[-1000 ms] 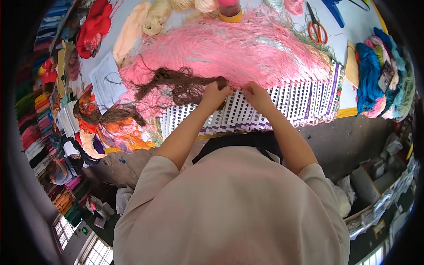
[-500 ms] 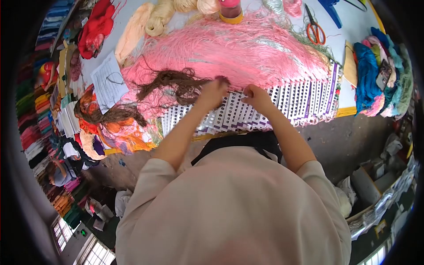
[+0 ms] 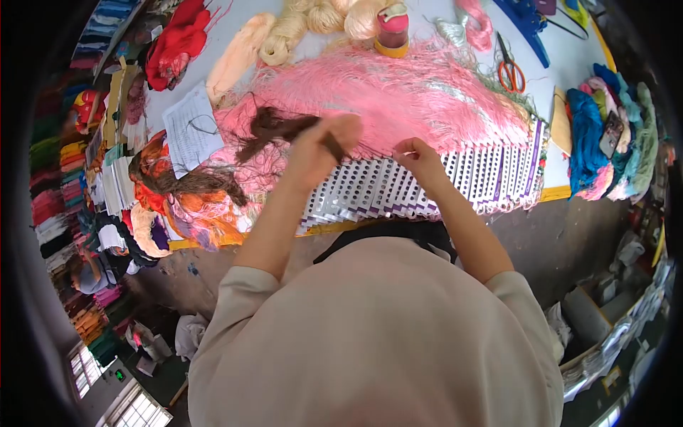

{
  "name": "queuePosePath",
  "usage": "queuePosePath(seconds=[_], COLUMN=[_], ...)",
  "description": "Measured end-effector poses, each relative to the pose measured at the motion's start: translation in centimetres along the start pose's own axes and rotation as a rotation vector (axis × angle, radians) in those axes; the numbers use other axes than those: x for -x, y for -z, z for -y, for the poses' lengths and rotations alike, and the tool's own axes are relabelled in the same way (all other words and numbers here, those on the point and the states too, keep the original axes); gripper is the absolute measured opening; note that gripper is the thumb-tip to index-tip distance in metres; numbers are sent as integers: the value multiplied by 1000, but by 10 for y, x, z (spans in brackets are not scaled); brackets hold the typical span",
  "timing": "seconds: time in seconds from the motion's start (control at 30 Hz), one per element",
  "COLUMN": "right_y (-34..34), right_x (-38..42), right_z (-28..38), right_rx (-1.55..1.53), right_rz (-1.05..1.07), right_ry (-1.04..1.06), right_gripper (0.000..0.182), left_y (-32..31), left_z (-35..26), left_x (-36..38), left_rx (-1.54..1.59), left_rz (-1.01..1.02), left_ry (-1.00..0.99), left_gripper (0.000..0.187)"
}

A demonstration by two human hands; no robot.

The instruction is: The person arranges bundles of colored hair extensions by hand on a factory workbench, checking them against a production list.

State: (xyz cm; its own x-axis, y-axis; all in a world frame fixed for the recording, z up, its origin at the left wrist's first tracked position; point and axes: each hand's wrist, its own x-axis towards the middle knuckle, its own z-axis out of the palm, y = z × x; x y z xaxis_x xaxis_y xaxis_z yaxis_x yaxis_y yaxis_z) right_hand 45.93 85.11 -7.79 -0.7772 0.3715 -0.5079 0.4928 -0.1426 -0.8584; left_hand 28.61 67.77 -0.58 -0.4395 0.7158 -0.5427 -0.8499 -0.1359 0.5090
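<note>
A hank of dark brown yarn (image 3: 267,132) lies on the pink threads, its end running into my left hand (image 3: 319,151). That hand is closed around the yarn and a little blurred. Thin dark strands stretch from it across to my right hand (image 3: 423,164), whose thumb and finger are pinched on their end. Beneath both hands runs a row of overlapping white punched cards (image 3: 356,191), with several purple-edged ones at the right. Long pink threads (image 3: 384,96) fan out over the table from the cards' far edge.
Red-orange scissors (image 3: 511,75), a pink-topped jar (image 3: 393,35) and cream skeins (image 3: 284,43) lie at the back. A printed sheet (image 3: 192,132) and orange yarn (image 3: 192,213) are on the left. Blue-green skeins (image 3: 587,135) hang at the right edge.
My left hand has moved left with the brown yarn, away from my right hand. Dark strands now show stretched between them. The whole view has shifted slightly.
</note>
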Motion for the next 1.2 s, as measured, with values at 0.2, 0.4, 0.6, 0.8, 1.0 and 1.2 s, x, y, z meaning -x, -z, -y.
queuePosePath(seconds=[0.2, 0.4, 0.6, 0.8, 1.0, 1.2], right_y=[-7, -3, 8, 17, 249, 373], right_x=[36, 41, 41, 40, 58, 132], right_z=[76, 76, 66, 45, -46, -69], right_rx=[-385, -340, -458, -761, -1006, -487], right_rz=[58, 17, 30, 5, -163, -1239], right_ry=[144, 205, 104, 144, 429, 275], right_gripper=[16, 10, 5, 4, 15, 17], left_y=[-48, -63, -66, -57, 85, 120], left_z=[46, 52, 54, 53, -61, -76], left_x=[-7, -7, -10, -16, -22, 12], left_rx=[34, -355, 6, 49, 96, -3], left_rz=[288, 396, 273, 109, -78, -388], left_ry=[30, -136, 82, 46, -83, -299], left_gripper=[49, 50, 48, 35, 23, 24])
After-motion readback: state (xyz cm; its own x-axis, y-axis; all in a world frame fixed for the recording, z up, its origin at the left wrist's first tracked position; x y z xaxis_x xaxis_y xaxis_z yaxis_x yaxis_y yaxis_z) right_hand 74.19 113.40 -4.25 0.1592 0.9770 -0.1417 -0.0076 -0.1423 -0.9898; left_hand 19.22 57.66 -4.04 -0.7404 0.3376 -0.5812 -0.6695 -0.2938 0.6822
